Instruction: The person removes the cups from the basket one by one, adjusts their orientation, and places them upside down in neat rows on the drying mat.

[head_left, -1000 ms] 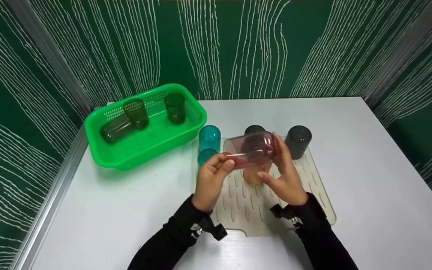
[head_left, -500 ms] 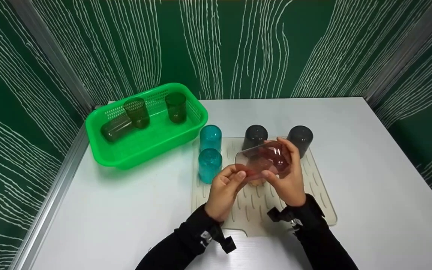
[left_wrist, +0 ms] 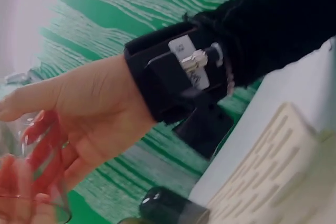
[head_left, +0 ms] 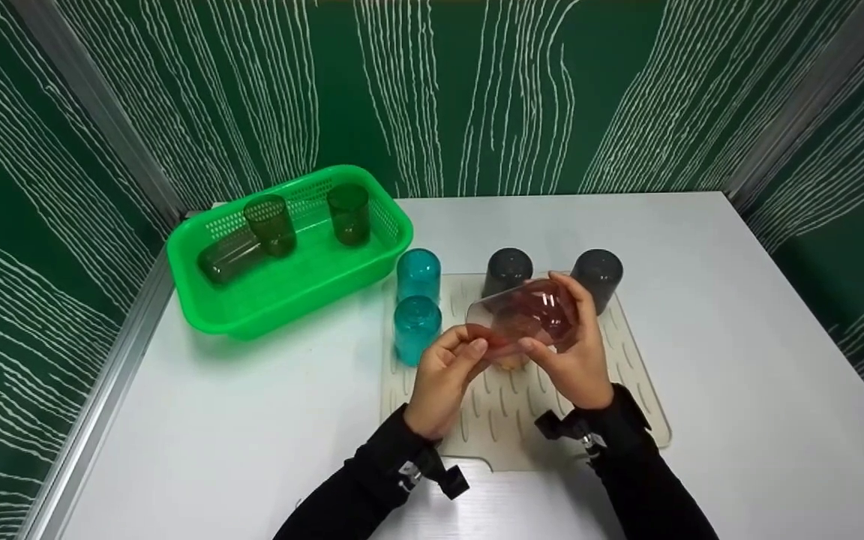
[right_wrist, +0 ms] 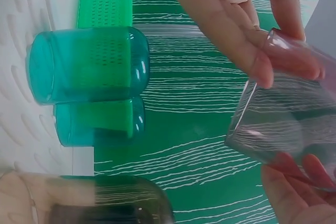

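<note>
Both hands hold a red see-through cup (head_left: 526, 315) tilted on its side just above the beige drying mat (head_left: 627, 397). My left hand (head_left: 469, 346) pinches the cup's rim at its left end. My right hand (head_left: 556, 330) wraps round its base end, thumb below and fingers over the top. An orange cup (head_left: 511, 361) stands on the mat under it, mostly hidden. In the right wrist view the red cup (right_wrist: 286, 114) sits between the left hand's fingers (right_wrist: 231, 30) and my own fingertips. The left wrist view shows the red cup (left_wrist: 31, 182) blurred at the lower left.
Two teal cups (head_left: 418, 271) (head_left: 415, 328) stand upside down at the mat's left edge, and two dark grey cups (head_left: 508, 268) (head_left: 597, 276) at its back. A green basket (head_left: 207, 307) at the left holds three olive cups (head_left: 273, 223), one lying down. Green walls enclose the white table (head_left: 739, 315).
Both hands brought the red cup down and to the right, closer to the mat, and tipped its base end further back. In the last half second it has barely moved.
</note>
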Available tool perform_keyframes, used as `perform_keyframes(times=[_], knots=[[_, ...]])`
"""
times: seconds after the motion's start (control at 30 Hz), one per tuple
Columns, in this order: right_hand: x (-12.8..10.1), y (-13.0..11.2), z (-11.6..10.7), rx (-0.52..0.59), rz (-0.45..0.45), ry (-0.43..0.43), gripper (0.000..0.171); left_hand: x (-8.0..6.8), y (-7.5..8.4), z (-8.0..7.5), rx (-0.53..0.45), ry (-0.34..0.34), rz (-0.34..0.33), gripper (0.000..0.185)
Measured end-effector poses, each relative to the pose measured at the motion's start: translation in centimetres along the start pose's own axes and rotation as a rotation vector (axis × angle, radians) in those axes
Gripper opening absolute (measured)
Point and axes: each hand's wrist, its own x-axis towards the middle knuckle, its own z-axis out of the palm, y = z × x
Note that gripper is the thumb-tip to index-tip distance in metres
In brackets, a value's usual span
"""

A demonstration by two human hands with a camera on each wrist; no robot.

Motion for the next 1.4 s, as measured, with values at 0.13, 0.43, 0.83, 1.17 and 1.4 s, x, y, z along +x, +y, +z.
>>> perform_keyframes(times=[0.13,0.43,0.83,1.17,1.4], knots=[[0.1,-0.5,-0.5,-0.007,-0.003,-0.001,0.081,0.1,0.8,-0.4,0.128,0.062,0.065,0.029],[0.3,-1.4,-3.3,-0.109,-0.013,0.031,0.077,-0.2,3.4,-3.5,0.542,0.153,0.444,0.027],[0.1,-1.2,-6.9,-0.408,0.061,0.072,0.082,0.5,4.9,-7.8,0.917,0.325,0.529,0.03],[-0.9,0.5,-8.8,-0.584,0.147,0.033,0.084,0.7,4.7,-9.6,1.055,0.354,0.381,0.043],[-1.6,1.6,-10.1,-0.616,0.293,0.017,0.079,0.6,5.2,-9.5,0.993,0.359,0.36,0.046]])
